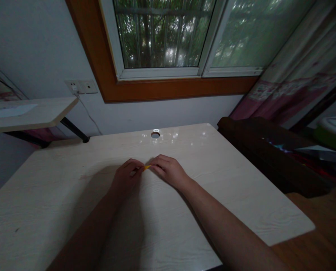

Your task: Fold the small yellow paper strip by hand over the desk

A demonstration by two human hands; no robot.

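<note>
Between my two hands is a small yellow piece (147,167), thin and flat like folded paper; most of it is hidden by the fingers, so its exact kind is unclear. My left hand (127,174) pinches its left end between thumb and fingers. At its right end, my right hand (169,169) closes its fingertips on it. Both hands are low over the pale wood-grain desk (224,195), near its middle.
A cable hole (155,134) lies near the desk's back edge. On the left a raised shelf (52,116) stands on black legs, below a wall socket (81,86) with a white cord. A window (162,37) is behind. Dark wooden furniture (252,150) holding items sits right.
</note>
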